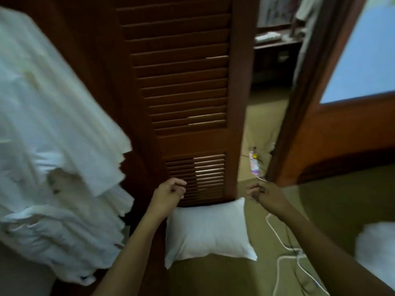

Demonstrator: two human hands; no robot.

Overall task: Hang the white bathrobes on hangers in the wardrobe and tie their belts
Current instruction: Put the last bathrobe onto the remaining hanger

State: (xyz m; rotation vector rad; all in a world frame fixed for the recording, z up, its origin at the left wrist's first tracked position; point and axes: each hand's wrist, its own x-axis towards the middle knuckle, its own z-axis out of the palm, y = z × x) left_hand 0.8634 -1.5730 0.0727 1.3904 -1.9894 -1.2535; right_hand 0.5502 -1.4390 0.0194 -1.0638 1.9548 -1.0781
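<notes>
Head view: the white bathrobes (53,124), blurred, fill the nine o'clock side just beside the dark louvred wardrobe door (183,82) at twelve o'clock, and neither hand touches them. The left hand (170,192) is in front of the door's lowest slats, its fingers curled into a fist with nothing visible in them. The right hand (264,194), at three o'clock from the left and apart from it, is likewise curled on nothing. A white pillow (207,229) lies on the floor (235,278) at six o'clock against the door's foot, and a white cable (280,240) trails at five o'clock.
</notes>
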